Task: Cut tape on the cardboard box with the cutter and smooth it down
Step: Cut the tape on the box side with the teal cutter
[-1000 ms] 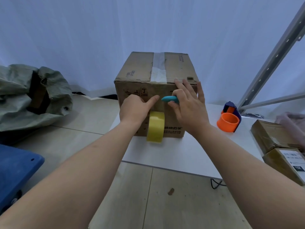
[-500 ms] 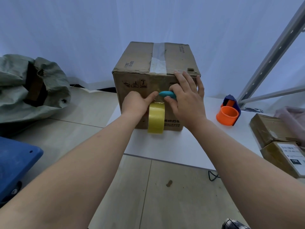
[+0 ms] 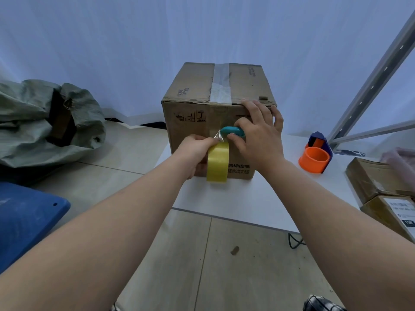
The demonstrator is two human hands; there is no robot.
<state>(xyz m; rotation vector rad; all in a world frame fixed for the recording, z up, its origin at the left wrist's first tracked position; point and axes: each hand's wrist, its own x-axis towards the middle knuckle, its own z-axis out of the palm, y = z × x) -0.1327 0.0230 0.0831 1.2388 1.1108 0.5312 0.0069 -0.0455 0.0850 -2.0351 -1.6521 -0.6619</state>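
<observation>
A brown cardboard box (image 3: 190,93) stands on a white table (image 3: 258,198), with a strip of clear tape (image 3: 221,86) along its top seam and down the front face. My left hand (image 3: 194,151) grips a yellow tape roll (image 3: 217,162) in front of the box. A clear tape end sticks up in a small point above the roll. My right hand (image 3: 258,135) holds a teal cutter (image 3: 231,132) against the box front, just right of that tape end, with fingers resting on the box's top edge.
An orange and blue tape dispenser (image 3: 315,157) sits on the table to the right. Flat cardboard parcels (image 3: 381,187) lie at the far right. A grey-green sack (image 3: 45,122) and a blue crate (image 3: 24,218) are on the floor at left. A metal shelf frame (image 3: 370,81) rises at right.
My left hand moved from pressing the box front to gripping the roll, and a clear tape end now stands free between roll and cutter. The cutter shifted slightly left and down.
</observation>
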